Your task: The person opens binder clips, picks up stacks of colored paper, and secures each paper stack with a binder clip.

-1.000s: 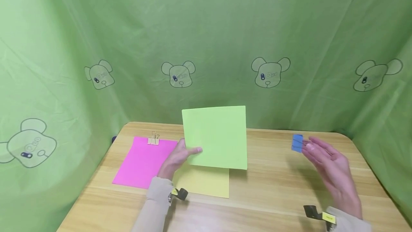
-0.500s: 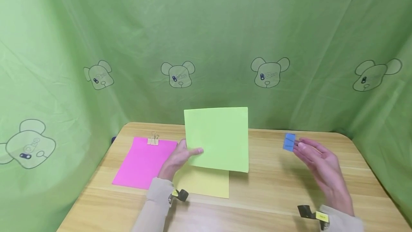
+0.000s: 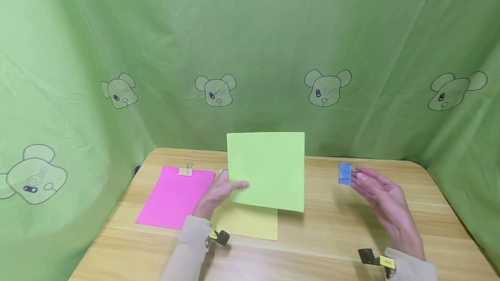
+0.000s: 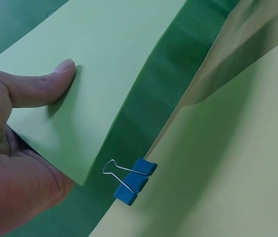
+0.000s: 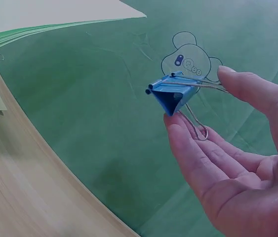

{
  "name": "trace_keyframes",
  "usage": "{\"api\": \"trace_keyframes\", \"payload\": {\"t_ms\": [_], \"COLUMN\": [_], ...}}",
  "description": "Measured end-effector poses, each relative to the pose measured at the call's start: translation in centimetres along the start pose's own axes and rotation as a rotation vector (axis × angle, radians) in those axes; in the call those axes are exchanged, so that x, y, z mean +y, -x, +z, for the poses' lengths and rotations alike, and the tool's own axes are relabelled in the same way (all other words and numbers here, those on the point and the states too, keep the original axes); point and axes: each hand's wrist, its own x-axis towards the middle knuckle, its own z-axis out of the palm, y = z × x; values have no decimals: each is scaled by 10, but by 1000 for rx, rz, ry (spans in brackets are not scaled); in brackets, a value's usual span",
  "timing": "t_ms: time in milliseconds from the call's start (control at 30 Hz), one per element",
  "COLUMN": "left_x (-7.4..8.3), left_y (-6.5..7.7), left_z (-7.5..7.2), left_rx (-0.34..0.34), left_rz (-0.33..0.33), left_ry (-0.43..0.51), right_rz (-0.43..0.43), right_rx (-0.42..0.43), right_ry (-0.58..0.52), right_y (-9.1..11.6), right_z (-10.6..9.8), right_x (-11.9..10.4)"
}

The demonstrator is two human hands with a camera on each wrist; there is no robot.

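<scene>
My left hand [image 3: 216, 191] grips a stack of light green paper [image 3: 269, 169] at its lower left, thumb across the front face. The stack is tilted up above the table; the right wrist view shows several sheets along its edge. To the right, my right hand [image 3: 390, 205] pinches a blue binder clip [image 3: 345, 174] by its wire handles, thumb on one side and fingers on the other. That clip is apart from the green paper, with its body pointing left. Below the green stack lies yellow paper [image 3: 250, 223], with another blue binder clip [image 4: 135, 181] on its edge.
Pink paper [image 3: 175, 196] lies at the left of the wooden table [image 3: 332, 246], a pale binder clip [image 3: 185, 171] on its far edge. Green curtain [image 3: 269, 47] with bear prints hangs behind and at both sides.
My right hand has moved left with the blue binder clip, nearer to the green paper. The left hand has shifted the green stack slightly right and down.
</scene>
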Motion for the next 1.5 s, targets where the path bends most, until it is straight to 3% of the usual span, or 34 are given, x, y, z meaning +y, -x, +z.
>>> {"api": "trace_keyframes", "payload": {"t_ms": [333, 667, 900, 1133, 1500], "left_x": [6, 7, 8, 8, 5], "left_y": [5, 2, 4, 6, 3], "left_z": [4, 6, 9, 13, 18], "left_rx": [-6, -55, -44, -6, -54], "left_rz": [-28, 26, 3, -60, -7], "left_ry": [-16, 19, 12, -34, 2], "right_rz": [15, 28, 35, 54, 61], "right_rx": [-19, -45, -48, -37, -50], "right_ry": [33, 79, 109, 163, 222], "right_y": [-2, -4, -5, -5, -6], "right_z": [5, 9, 11, 13, 18], "right_x": [3, 6, 8, 9, 12]}}
